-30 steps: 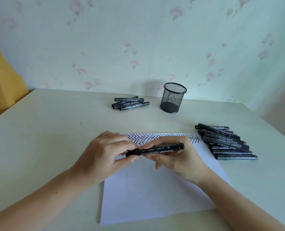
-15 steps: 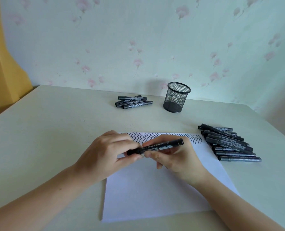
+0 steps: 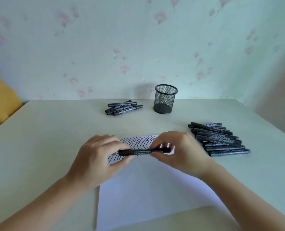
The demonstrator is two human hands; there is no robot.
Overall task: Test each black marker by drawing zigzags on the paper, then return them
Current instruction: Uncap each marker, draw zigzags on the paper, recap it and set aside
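Now both hands, left hand [image 3: 96, 162] and right hand [image 3: 180, 152], pinch one black marker [image 3: 141, 151]; its white print is unreadable.

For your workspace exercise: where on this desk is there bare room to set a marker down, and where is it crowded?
Bare table lies left of the paper, and between the small marker pile and the paper's zigzags. The paper's near half is unmarked. It is crowded on the right, where the large marker pile lies, and at the centre, where both hands hold a marker.
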